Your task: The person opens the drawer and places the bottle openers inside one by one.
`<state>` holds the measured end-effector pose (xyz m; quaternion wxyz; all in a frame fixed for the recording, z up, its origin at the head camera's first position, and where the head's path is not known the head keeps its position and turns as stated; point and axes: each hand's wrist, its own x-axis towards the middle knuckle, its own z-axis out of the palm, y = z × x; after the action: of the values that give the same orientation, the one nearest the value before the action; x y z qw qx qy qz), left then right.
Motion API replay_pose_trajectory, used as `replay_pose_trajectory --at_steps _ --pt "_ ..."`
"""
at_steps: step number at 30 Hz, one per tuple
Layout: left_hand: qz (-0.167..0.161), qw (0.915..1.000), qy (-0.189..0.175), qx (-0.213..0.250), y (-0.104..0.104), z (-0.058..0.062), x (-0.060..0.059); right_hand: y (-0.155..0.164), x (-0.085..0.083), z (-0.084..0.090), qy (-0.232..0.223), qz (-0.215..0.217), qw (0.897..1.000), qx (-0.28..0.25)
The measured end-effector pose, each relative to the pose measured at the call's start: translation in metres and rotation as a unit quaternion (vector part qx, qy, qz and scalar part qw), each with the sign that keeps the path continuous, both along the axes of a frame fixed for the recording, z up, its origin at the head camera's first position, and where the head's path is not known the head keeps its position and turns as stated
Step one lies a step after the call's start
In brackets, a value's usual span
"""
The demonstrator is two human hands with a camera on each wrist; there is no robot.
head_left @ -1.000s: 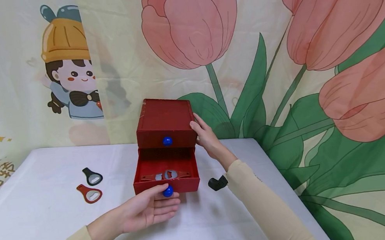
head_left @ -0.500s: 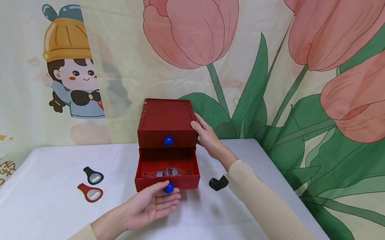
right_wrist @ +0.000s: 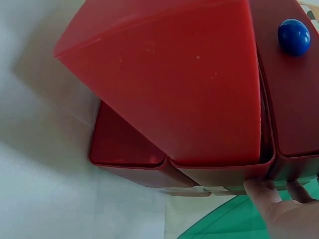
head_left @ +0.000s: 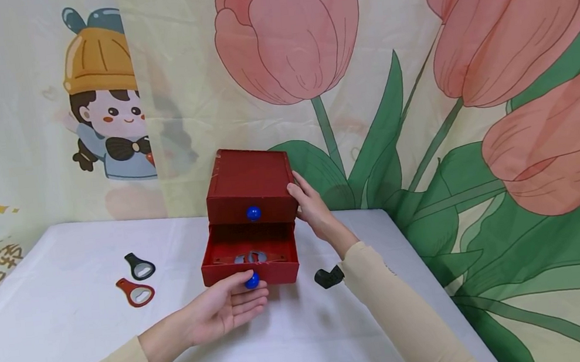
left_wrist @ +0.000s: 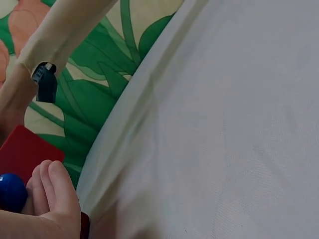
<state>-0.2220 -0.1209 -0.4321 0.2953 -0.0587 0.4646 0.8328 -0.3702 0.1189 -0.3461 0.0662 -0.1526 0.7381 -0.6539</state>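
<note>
Red plastic fills the middle of the head view: a small two-drawer box (head_left: pixel 250 209) sits on the white table (head_left: pixel 71 322), close to the far edge. Its bottom drawer (head_left: pixel 249 262) stands pulled out toward the person, with a red bottle opener (head_left: pixel 249 258) lying inside. The left hand (head_left: pixel 224 313) is just in front of the box, thumb and fingers pinching the blue knob (head_left: pixel 251 281) on that drawer's front. The right hand (head_left: pixel 311 207) rests against the box's right side, fingers straight and pressed flat to the upper part. The top drawer's knob (head_left: pixel 253 212) faces the person, and that drawer sits closed. Left of the box, well apart from it, lie a black opener (head_left: pixel 140 266) and a red opener (head_left: pixel 136 292).

Over to the left wrist view: fingers (left_wrist: pixel 52 191) curl beside the blue knob (left_wrist: pixel 11 191), a corner of the box (left_wrist: pixel 27 152) behind them, white cloth (left_wrist: pixel 224 124) spreading away.

Now the right wrist view: the box (right_wrist: pixel 174 84) looms large, the upper knob (right_wrist: pixel 294 37) at the top right, and fingertips (right_wrist: pixel 261 191) touch the box's lower edge.
</note>
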Motion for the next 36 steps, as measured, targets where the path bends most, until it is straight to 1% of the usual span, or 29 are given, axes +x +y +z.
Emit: replay_pose_trajectory --at_steps 4,8,14,24,30,36 --pt "0.01 0.9999 0.004 -0.003 0.001 0.0 -0.001 0.0 0.0 0.001 0.005 0.002 1.0 -0.002" --pt "0.017 0.9998 0.0 -0.006 0.002 0.0 -0.004 0.0 0.0 0.001 -0.002 0.0 1.0 -0.003" --pt "0.02 0.9998 0.001 -0.005 0.006 0.001 -0.007 -0.001 0.001 0.001 0.001 -0.001 1.0 0.001" --pt "0.023 0.9997 0.001 -0.007 0.01 0.005 -0.006 -0.001 0.002 0.0 -0.001 -0.007 1.0 0.007" --pt "0.034 0.9993 0.011 -0.005 0.009 0.005 -0.01 -0.001 0.001 0.0 0.002 -0.008 1.0 0.008" --pt "0.032 0.9994 0.015 -0.004 0.007 0.004 -0.016 -0.001 0.001 0.0 0.001 -0.009 1.0 0.008"
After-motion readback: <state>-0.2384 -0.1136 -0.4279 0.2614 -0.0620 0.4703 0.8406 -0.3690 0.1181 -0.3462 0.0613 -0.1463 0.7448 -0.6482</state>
